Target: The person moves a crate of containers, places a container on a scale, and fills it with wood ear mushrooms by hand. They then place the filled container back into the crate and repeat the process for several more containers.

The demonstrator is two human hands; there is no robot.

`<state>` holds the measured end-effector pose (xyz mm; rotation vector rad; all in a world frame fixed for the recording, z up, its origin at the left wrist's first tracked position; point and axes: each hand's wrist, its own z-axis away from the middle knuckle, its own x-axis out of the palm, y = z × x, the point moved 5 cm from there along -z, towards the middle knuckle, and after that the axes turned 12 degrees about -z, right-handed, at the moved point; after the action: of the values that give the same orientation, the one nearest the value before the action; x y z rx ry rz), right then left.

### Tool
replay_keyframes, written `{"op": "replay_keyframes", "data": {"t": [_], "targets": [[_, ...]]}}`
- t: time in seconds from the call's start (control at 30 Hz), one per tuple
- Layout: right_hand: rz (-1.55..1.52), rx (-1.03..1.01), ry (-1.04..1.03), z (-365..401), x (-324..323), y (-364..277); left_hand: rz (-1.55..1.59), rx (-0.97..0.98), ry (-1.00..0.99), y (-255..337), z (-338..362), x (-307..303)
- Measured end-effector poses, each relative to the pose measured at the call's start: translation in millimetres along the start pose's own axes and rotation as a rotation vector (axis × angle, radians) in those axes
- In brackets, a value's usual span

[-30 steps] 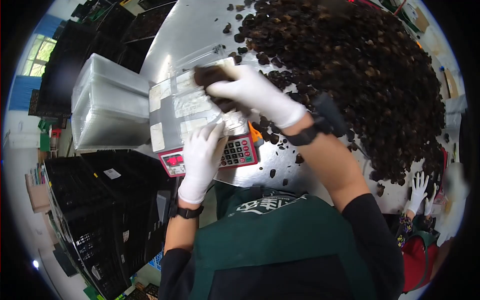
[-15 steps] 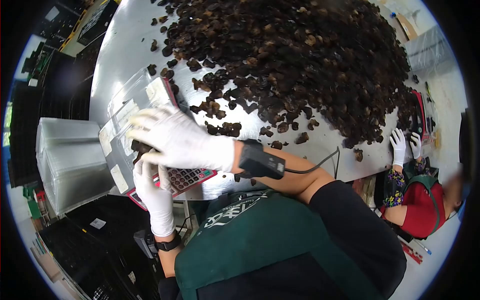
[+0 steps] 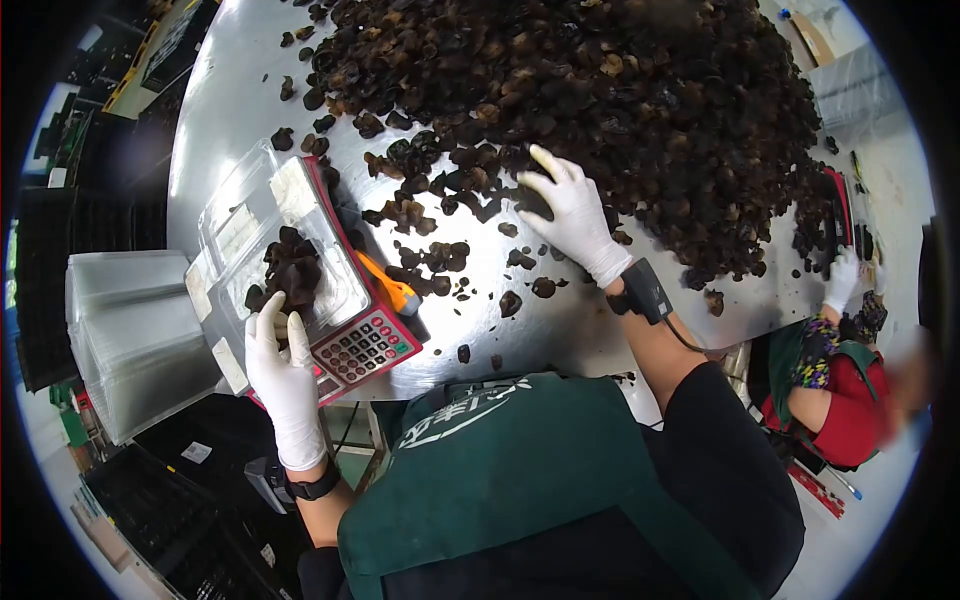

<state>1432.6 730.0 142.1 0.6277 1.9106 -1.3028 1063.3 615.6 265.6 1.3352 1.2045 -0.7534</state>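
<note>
My left hand point(image 3: 283, 385), in a white glove, is at the near edge of a clear plastic tray point(image 3: 345, 300). Its fingers are apart, with the tips beside dark wood ear mushrooms point(image 3: 293, 262) lying in the tray. The tray rests on a red digital scale point(image 3: 365, 350) whose keypad faces me. Over at the near edge of a big heap of wood ear mushrooms point(image 3: 600, 110), my gloved right hand point(image 3: 570, 210) is open, fingers spread, with nothing visible in it. Loose pieces point(image 3: 440, 257) are scattered between the scale and the heap.
An orange-handled tool point(image 3: 390, 285) lies against the scale's right side. Stacked clear plastic containers point(image 3: 130, 330) stand left of the scale. Black crates point(image 3: 200, 490) are at lower left. At the far right, a co-worker in red point(image 3: 850, 420) works at the same metal table point(image 3: 225, 120).
My right hand has moved from above the tray rightward to the heap's edge. This uncovers the mushrooms in the tray and the orange-handled tool. My left hand stays by the tray.
</note>
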Motion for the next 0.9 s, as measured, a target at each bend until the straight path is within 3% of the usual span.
{"op": "replay_keyframes", "data": {"t": [0.2, 0.47, 0.53, 0.6, 0.63, 0.67, 0.73, 0.83, 0.9], "targets": [[0.079, 0.035, -0.038, -43, 6, -13, -0.007, -0.005, 0.031, 3, 7, -3], [-0.349, 0.007, 0.218, -65, -11, 20, -0.041, 0.011, 0.219, 1, 24, -24], [-0.669, 0.342, 0.096, -70, -12, 36, -0.034, -0.014, 0.253, -9, 30, -29], [-1.081, 0.634, 0.081, -69, -21, 30, -0.058, -0.026, 0.298, -16, 32, -33], [-1.288, 0.688, 0.176, -67, -23, 28, -0.071, -0.031, 0.321, -19, 34, -36], [-1.666, 0.868, 0.161, -59, -14, 35, -0.083, -0.037, 0.344, -23, 35, -38], [-2.353, 0.652, -0.293, -61, -2, 26, -0.102, -0.039, 0.347, -29, 36, -38], [-2.394, 0.531, -0.241, -52, 8, 17, -0.121, -0.039, 0.350, -34, 37, -36], [-2.432, 0.607, -0.208, -54, 21, 18, -0.130, -0.027, 0.349, -37, 38, -34]]}}
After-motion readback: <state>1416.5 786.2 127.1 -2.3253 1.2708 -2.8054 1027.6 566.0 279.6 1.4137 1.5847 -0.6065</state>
